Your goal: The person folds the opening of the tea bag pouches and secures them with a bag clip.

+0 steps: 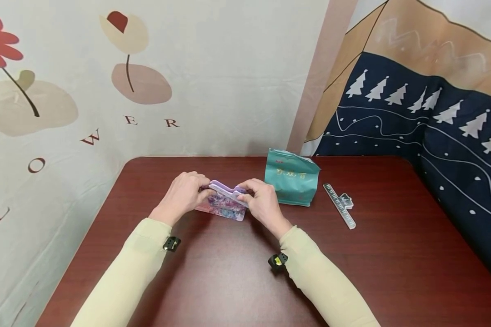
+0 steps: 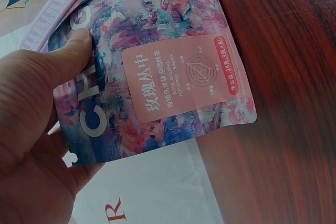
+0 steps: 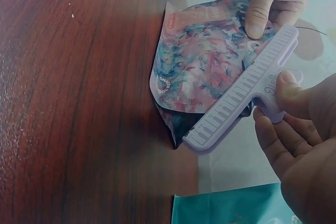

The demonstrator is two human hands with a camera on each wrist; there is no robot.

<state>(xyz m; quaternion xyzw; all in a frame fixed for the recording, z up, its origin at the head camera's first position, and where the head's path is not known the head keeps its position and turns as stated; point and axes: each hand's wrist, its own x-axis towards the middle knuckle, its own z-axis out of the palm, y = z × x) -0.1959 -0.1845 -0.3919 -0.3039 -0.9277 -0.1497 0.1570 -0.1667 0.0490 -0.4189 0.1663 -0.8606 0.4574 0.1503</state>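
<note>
A colourful tea bag pouch [image 2: 157, 19] with a pink label stands on the table, its top edge tilted. My left hand [image 1: 183, 194] pinches the pouch near its top corner, thumb on the printed front and fingers behind. My right hand [image 1: 263, 202] holds a lilac sealing clip [image 3: 241, 95] with a piano-key pattern by its handle, thumb on one side and fingers on the other. The clip lies slantwise across the pouch's top edge. In the left wrist view only part of the clip shows.
A teal pouch [image 1: 291, 179] stands just right of my right hand. Farther right, a pale green piano-key clip [image 1: 340, 206] lies on the dark red wooden table [image 1: 229, 281]. Behind the table hangs a printed cloth [image 1: 229, 91].
</note>
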